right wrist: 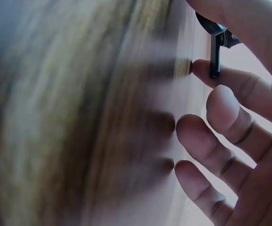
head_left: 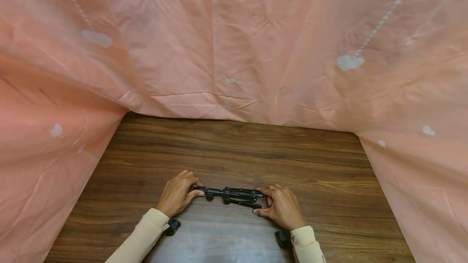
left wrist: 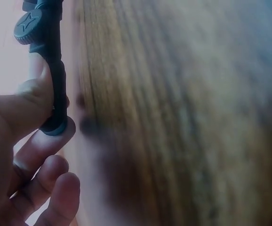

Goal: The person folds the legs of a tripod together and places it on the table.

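Hands grip 1 small black folded plastic tripod (head_left: 232,196) at its 2 ends, low over the dark wooden table (head_left: 234,149). Its long axis runs left to right, head end toward the left hand (head_left: 178,194), which pinches that end. The right hand (head_left: 282,208) pinches the leg tips. Pink heart-printed plastic sheeting (head_left: 234,44) surrounds the table.

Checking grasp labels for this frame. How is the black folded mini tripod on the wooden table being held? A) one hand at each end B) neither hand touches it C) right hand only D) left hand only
A: the black folded mini tripod lies across the wooden table, with the left hand pinching one end and the right hand gripping the other.
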Demonstrator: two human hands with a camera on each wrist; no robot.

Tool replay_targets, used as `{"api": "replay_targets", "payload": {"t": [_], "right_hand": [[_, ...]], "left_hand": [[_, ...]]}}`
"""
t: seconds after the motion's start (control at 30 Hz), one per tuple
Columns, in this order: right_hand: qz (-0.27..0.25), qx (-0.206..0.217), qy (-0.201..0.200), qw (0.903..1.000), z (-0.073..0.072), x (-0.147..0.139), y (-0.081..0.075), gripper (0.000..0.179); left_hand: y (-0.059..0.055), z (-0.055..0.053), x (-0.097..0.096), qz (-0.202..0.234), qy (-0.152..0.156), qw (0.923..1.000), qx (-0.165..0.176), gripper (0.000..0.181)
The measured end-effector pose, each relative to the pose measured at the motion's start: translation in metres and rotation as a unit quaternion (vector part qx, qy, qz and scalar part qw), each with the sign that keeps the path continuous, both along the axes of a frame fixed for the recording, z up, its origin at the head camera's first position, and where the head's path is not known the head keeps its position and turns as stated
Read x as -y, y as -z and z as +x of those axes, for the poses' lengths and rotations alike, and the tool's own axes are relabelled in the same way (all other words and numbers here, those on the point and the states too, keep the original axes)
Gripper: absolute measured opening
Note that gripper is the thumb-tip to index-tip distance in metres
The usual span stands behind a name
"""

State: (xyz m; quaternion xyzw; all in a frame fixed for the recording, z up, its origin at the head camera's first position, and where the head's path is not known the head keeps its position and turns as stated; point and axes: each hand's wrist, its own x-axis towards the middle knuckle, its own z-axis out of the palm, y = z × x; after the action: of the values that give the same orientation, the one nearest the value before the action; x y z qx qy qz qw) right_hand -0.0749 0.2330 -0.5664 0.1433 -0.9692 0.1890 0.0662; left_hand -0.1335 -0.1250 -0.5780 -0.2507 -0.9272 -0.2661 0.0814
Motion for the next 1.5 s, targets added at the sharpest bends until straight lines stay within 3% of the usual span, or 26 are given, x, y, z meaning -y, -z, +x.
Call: {"api": "replay_targets", "payload": {"t": [0.57,0.73,0.9,1.23,1.5], "right_hand": [[-0.013,0.018,0.016,0.9996,0.005,0.008,-0.004,0.069],[-0.020,0.046,0.035,0.9982,0.006,0.014,-0.006,0.067],[-0.018,0.070,0.049,0.9962,0.007,0.019,-0.008,0.060],[-0.021,0.064,0.072,0.9952,0.011,0.025,-0.005,0.064],[-0.032,0.086,0.075,0.9929,0.016,0.024,-0.004,0.065]], "left_hand": [[0.000,0.005,0.005,0.012,0.001,0.9999,-0.005,0.019],[-0.001,0.006,0.008,0.008,-0.002,1.0000,-0.005,0.020],[-0.001,0.007,0.011,-0.001,-0.007,1.0000,0.002,0.019],[-0.005,0.007,0.011,-0.011,-0.014,0.9998,0.013,0.025],[-0.007,0.007,0.010,-0.024,-0.012,0.9990,0.036,0.029]]}}
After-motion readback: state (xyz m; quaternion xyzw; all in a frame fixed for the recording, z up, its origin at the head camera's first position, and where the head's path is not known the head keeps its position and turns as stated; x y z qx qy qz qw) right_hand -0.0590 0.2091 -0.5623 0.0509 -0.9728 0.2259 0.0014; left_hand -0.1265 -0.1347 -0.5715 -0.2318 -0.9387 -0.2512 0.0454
